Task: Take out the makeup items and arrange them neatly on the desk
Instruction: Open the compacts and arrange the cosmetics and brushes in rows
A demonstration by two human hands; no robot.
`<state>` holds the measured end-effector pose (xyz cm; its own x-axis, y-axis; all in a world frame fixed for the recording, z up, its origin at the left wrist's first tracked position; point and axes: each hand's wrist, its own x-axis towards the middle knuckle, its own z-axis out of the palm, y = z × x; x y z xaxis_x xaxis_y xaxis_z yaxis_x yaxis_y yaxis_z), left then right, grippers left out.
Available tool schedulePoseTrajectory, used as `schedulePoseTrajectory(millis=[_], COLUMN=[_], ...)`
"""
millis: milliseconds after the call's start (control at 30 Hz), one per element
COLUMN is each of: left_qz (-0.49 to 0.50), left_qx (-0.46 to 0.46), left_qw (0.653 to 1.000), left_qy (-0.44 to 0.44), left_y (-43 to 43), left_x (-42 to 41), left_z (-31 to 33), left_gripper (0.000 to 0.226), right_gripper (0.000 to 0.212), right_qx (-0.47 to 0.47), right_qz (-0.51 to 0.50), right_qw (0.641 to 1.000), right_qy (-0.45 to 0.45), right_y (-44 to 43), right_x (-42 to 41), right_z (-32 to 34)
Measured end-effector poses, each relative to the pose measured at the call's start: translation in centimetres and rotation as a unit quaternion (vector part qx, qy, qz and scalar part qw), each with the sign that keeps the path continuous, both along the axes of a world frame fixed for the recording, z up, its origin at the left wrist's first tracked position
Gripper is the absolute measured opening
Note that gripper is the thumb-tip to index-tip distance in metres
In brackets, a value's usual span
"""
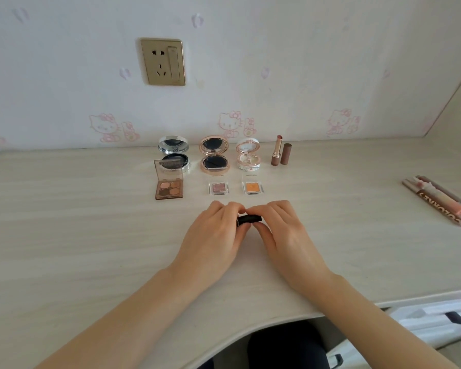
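Observation:
My left hand (213, 235) and my right hand (280, 230) meet at the middle of the desk (77, 222), both gripping a small black lipstick tube (249, 219) that lies sideways between their fingers. Behind them stand rows of makeup. An open four-pan eyeshadow palette (169, 183), a pink glitter single shadow (220, 188) and an orange single shadow (252, 187) form the front row. An open silver compact (174, 153), a rose-gold compact (214, 157) and a white compact (248, 155) stand behind. An uncapped brown lipstick (276, 150) stands beside its cap (286, 153).
Several long lip product tubes and boxes (437, 199) lie at the desk's right edge. A wall socket (163, 61) sits above the desk. The desk's curved front edge (250, 328) runs near my lap. An open drawer (437, 320) shows lower right.

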<state>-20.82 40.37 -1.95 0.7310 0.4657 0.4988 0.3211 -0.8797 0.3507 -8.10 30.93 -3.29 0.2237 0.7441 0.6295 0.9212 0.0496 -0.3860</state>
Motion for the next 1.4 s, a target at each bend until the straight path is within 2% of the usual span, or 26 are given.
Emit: schedulePoseTrajectory(millis=[200, 333, 533, 667, 767, 867, 1000, 1167, 1267, 1400], left_qz=[-0.011, -0.005, -0.021, -0.026, -0.029, -0.034, -0.026, -0.005, -0.009, -0.031], left_qx=[0.063, 0.095, 0.089, 0.025, -0.024, -0.033, -0.051, -0.180, -0.223, -0.255], left_qw=[0.997, 0.993, 0.993, 0.992, 0.993, 0.994, 0.997, 0.984, 0.974, 0.964], left_qy=[0.052, 0.073, 0.079, 0.118, 0.108, 0.100, 0.057, -0.004, -0.029, -0.067], left_y=[-0.2, 0.2, 0.0, 0.1, 0.4, 0.8, 1.3, 2.2, 2.2, 1.7], left_x=[0.0, -0.2, -0.5, -0.7, -1.0, -1.2, -1.5, -1.4, -1.3, -1.2], left_z=[0.1, 0.3, 0.4, 0.9, 1.2, 1.1, 0.6, -0.2, -0.2, 0.2], left_gripper=[0.038, 0.037, 0.030, 0.025, 0.027, 0.030, 0.031, 0.021, 0.021, 0.008], right_gripper=[0.024, 0.020, 0.019, 0.016, 0.017, 0.015, 0.024, 0.026, 0.021, 0.022], right_qx=[0.034, 0.032, 0.023, 0.027, 0.039, 0.037, 0.030, 0.033, 0.039, 0.046], right_qz=[0.015, 0.021, 0.030, 0.026, 0.025, 0.004, -0.055, -0.089, -0.088, -0.069], right_qw=[0.999, 0.999, 0.998, 0.998, 0.998, 0.999, 0.996, 0.983, 0.985, 0.990], right_qy=[-0.024, -0.037, -0.045, -0.042, -0.035, -0.023, 0.064, 0.155, 0.145, 0.113], right_y=[-0.3, -0.4, -0.2, -0.2, -0.3, -0.3, -0.5, -0.7, -0.7, -0.6], right_x=[-0.4, -0.4, -0.3, -0.3, -0.3, -0.1, 0.4, 0.2, 0.1, 0.1], right_z=[0.4, 0.4, 0.2, 0.1, 0.2, 0.1, 0.2, 0.7, 0.8, 0.7])
